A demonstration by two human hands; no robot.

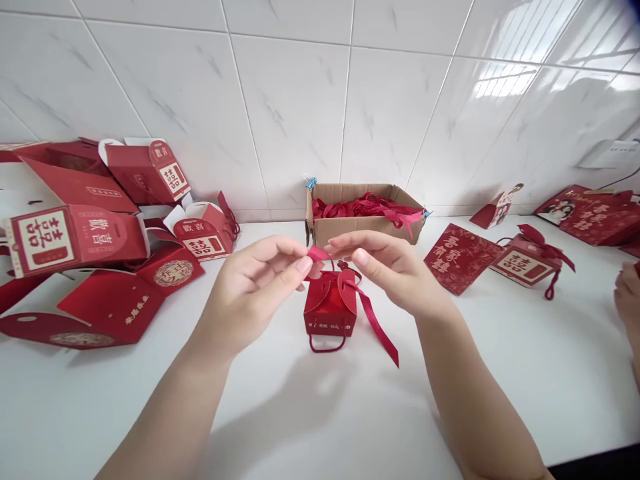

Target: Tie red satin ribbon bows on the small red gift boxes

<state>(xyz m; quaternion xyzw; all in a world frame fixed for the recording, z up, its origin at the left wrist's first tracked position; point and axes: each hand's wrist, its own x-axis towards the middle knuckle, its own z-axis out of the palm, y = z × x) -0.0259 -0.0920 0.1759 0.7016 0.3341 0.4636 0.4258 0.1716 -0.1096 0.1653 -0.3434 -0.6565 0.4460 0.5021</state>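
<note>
A small red gift box [330, 310] stands in front of me, with a red cord handle [327, 348] hanging down its near side. Threaded at its top is a red ribbon [379, 323]; one tail trails to the right onto the table. My left hand [260, 287] pinches the other end of this ribbon between thumb and fingertips, above the box. Just to the right, my right hand [395, 270] has its fingers stretched out and thumb apart. Its fingertips are close to the pinched ribbon, and I cannot tell whether they touch it.
An open cardboard box [360, 230] of red ribbons stands against the tiled wall. Several red gift boxes [110, 233] are heaped at left. At right lie a red card [463, 259], a ribbon-tied box [525, 263] and other boxes. Another person's hand [629, 300] shows at the right edge.
</note>
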